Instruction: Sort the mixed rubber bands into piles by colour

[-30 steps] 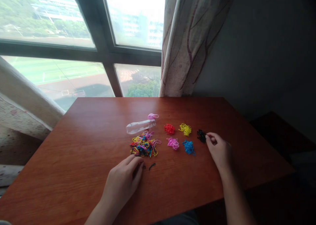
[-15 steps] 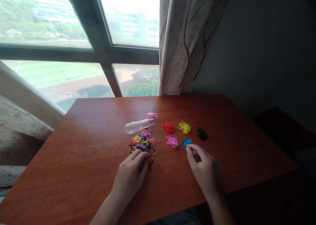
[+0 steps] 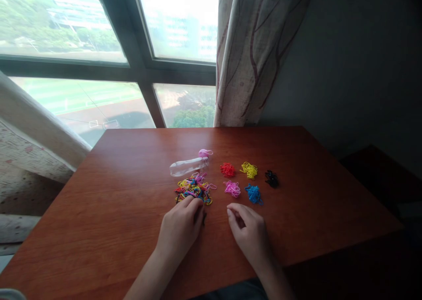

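My left hand (image 3: pixel 181 223) is at the near edge of a mixed pile of coloured rubber bands (image 3: pixel 193 188), its fingers pinched together. What lies between those fingertips is hidden. A black rubber band (image 3: pixel 204 218) lies on the table beside its thumb. My right hand (image 3: pixel 249 227) hovers over the table to the right, thumb and forefinger closed, with nothing showing between them. Beyond it are single-colour heaps: pink rubber bands (image 3: pixel 232 189), blue rubber bands (image 3: pixel 253 194), red rubber bands (image 3: pixel 227 170), yellow rubber bands (image 3: pixel 249 170) and black rubber bands (image 3: pixel 271 178).
Behind the mixed pile, a clear plastic bottle (image 3: pixel 189 166) lies on its side, with a pink cap (image 3: pixel 205 153) with a loop beside its mouth. The wooden table (image 3: pixel 99 212) reaches to a window and a curtain (image 3: pixel 260 49).
My right hand has left the blue heap and moved left toward my left hand. My left hand stays by the mixed pile. The whole view has shifted slightly.
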Demonstrator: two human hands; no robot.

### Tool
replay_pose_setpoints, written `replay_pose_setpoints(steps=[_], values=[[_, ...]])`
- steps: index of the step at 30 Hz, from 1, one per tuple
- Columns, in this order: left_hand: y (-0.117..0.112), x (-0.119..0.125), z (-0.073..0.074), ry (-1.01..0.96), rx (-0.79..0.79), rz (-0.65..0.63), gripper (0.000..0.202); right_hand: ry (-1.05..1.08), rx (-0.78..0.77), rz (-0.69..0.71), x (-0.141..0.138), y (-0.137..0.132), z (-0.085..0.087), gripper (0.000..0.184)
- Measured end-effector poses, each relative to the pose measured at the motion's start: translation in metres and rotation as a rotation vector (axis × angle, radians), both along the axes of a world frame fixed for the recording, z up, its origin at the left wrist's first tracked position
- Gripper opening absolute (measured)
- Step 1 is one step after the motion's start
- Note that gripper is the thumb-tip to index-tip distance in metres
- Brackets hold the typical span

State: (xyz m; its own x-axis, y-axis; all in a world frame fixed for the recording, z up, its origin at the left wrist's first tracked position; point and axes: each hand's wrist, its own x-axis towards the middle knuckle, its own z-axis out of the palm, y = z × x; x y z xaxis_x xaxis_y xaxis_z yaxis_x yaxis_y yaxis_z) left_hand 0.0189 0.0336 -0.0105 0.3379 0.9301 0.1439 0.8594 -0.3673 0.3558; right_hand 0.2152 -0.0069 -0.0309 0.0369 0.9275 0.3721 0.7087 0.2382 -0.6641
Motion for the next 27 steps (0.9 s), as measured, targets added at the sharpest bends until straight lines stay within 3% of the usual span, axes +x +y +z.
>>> replay_pose_setpoints(steps=[10, 20, 27], values=[[-0.011, -0.018, 0.000, -0.023, -0.054, -0.023, 0.017, -0.089, -0.084, 0.085, -0.005, 0.002, 0.001, 0.018], [-0.011, -0.026, 0.002, -0.336, -0.120, -0.007, 0.015, -0.093, -0.085, 0.091, -0.008, 0.002, 0.001, 0.018], [-0.008, -0.024, 0.005, -0.423, -0.123, -0.038, 0.015, -0.085, -0.105, 0.105, -0.012, 0.003, 0.002, 0.019]])
